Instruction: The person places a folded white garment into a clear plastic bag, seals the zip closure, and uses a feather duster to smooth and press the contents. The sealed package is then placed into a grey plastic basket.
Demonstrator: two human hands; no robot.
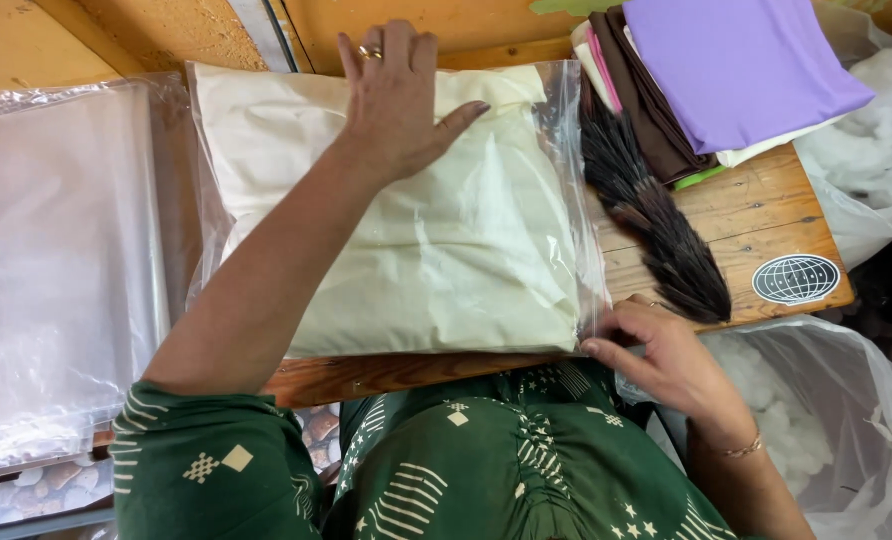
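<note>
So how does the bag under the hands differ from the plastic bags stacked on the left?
The bag under the hands is plump, filled with a cream cushion; the stacked bags lie flat with nothing visible inside. The left hand presses the filled one and the right hand grips its corner; no hand touches the stack. Both are clear, glossy plastic.

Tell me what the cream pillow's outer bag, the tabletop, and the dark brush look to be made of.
Outer bag: thin clear plastic film, glossy; it shows glare and creases over the cream pillow.
Tabletop: wood, orange-brown, with visible grain and plank seams.
Dark brush: seemingly bundled natural fibres or bristles, matte, fanned out; exact material unclear.
</note>
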